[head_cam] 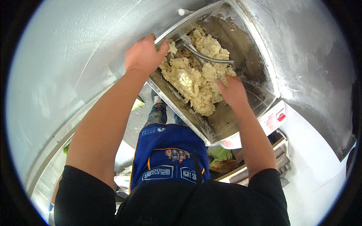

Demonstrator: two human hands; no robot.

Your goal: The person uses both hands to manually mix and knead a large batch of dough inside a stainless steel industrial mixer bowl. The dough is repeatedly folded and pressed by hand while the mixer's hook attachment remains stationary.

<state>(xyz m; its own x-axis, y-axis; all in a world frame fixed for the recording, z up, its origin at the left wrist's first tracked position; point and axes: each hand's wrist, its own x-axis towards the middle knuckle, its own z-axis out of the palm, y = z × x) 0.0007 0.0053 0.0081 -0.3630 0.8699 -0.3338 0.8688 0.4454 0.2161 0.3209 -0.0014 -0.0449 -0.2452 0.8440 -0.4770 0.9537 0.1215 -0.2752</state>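
Note:
A large lumpy mass of pale dough (195,82) lies in the metal trough of a dough mixer (223,124), its surface rough and torn. Through its upper part runs a curved steel mixing bar (215,60), partly buried. My left hand (144,55) grips the trough's upper left rim, with the thumb on the inner side close to the dough. On the dough's right side is my right hand (234,91), thumb and fingers around a lump, the fingertips partly hidden in it.
A steel wall panel (308,50) rises right of the trough. Below its right corner a white panel carries a red switch (280,117) and writing. Leafy vegetables (222,158) lie beneath, beside a slatted crate (277,158). White bags (123,180) are on the floor at left.

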